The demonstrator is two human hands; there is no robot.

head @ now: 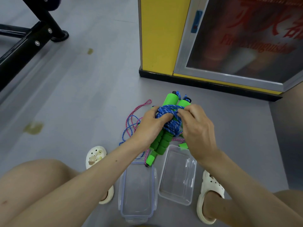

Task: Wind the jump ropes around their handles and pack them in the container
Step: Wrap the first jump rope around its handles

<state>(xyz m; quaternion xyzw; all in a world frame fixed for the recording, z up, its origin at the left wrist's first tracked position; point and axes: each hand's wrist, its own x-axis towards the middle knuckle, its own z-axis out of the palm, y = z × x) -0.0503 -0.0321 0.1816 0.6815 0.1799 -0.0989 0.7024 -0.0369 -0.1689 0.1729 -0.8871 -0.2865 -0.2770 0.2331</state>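
A pair of green foam handles [171,99] is held above the floor, wrapped in several turns of blue cord [172,123]. My left hand [152,123] grips the bundle from the left, thumb pressed on the coils. My right hand [195,123] pinches the blue cord at the top of the winding. A second rope with a pink and blue cord [131,122] lies loose on the floor behind, one of its green handles [150,158] lying beside the clear plastic container [164,177]. The container's lid [123,190] with a blue seal lies to the left of the container.
I squat with both knees and white clogs [208,197] flanking the container. A yellow pillar and a glass-fronted fire cabinet [237,46] stand close ahead on the right. A black metal frame [29,38] stands at the far left on the grey floor.
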